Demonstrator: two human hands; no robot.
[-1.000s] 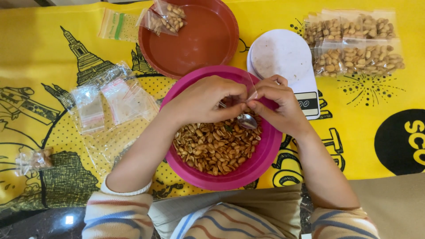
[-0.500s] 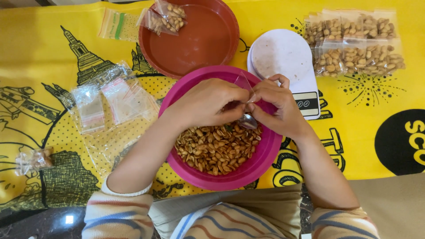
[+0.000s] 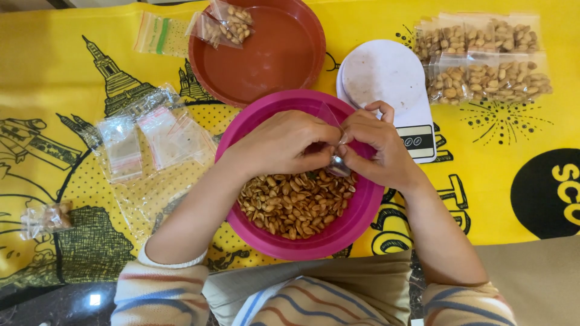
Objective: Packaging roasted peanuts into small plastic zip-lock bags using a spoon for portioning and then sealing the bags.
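My left hand [image 3: 284, 145] is pinching open a small clear plastic bag [image 3: 329, 116] — flimsy, slippery, best held at its rim | my right hand [image 3: 377, 145] is gripping a metal spoon [image 3: 338, 166] — above the round pink plastic bowl [image 3: 241, 136] of peanuts [image 3: 293, 202].

Under the joined hands is a magenta bowl [image 3: 362, 211] of brown nuts [image 3: 293, 202]. Beyond them are a red-brown plate [image 3: 272, 57] and a white scale [image 3: 386, 75]. The yellow cloth [image 3: 72, 66] has black drawings.

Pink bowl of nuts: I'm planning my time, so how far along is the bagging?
Done: filled bags lie beside the white scale, two more in the brown bowl. In hand: left hand and right hand hold a small bag and spoon over the pink bowl. Left: many nuts and empty bags.
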